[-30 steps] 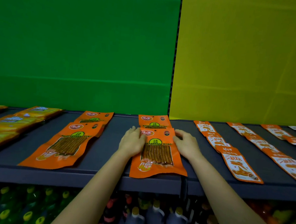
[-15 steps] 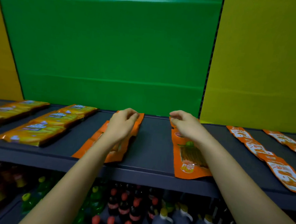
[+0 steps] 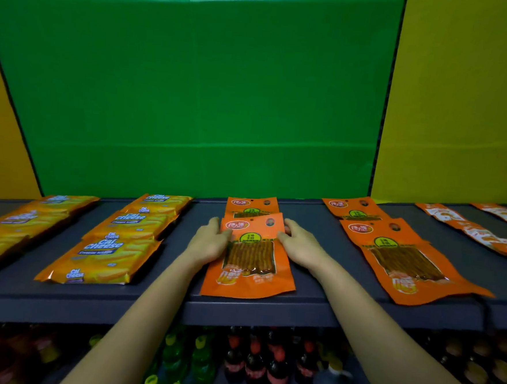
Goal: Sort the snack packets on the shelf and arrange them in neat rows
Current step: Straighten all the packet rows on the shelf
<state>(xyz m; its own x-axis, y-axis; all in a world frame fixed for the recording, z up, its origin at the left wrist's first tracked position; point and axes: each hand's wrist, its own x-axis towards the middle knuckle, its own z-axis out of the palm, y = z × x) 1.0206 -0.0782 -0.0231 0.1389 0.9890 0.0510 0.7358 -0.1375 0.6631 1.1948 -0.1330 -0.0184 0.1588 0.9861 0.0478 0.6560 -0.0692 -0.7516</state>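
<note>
An orange snack-stick packet [image 3: 249, 260] lies flat at the middle of the dark shelf [image 3: 267, 312]. My left hand [image 3: 208, 244] presses its left edge and my right hand [image 3: 301, 246] presses its right edge. Behind it a second orange packet [image 3: 251, 205] lies partly under it. To the right, another pair of the same orange packets [image 3: 403, 259] forms a row. Yellow Cal Cheese wafer packets [image 3: 116, 242] sit in rows to the left.
Orange-and-white packets [image 3: 477, 233] run along the far right of the shelf. More yellow packets [image 3: 19, 223] lie at the far left. Green and yellow panels back the shelf. Bottles [image 3: 252, 359] fill the shelf below.
My view has shifted left along the shelf. Both hands left the far ends of two separate rows and came together on the sides of the front packet in the left orange row.
</note>
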